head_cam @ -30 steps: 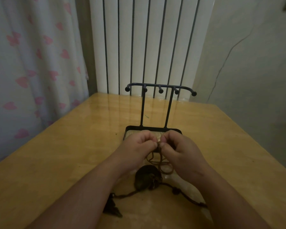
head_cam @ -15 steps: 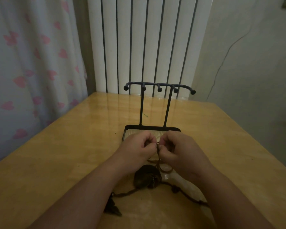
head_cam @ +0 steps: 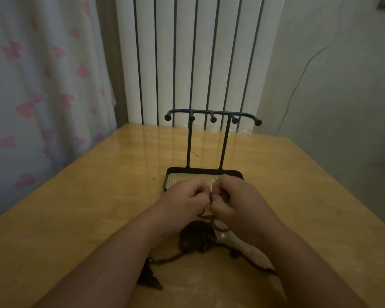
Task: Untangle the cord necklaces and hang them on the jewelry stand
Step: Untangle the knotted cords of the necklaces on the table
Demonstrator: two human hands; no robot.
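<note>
Your left hand (head_cam: pixel 186 196) and right hand (head_cam: pixel 239 202) are close together, above the shiny yellow wooden table (head_cam: pixel 93 210). Both have curled fingers that pinch the thin brown cord necklace (head_cam: pixel 211 197) between them. Its loops hang down toward 6 o'clock, next to a dark round pendant (head_cam: pixel 195 237) lying on the table. A dark tassel (head_cam: pixel 149 277) lies at 7 o'clock. The black metal jewelry stand (head_cam: pixel 189 141) stands at 12 o'clock, just past your hands.
</note>
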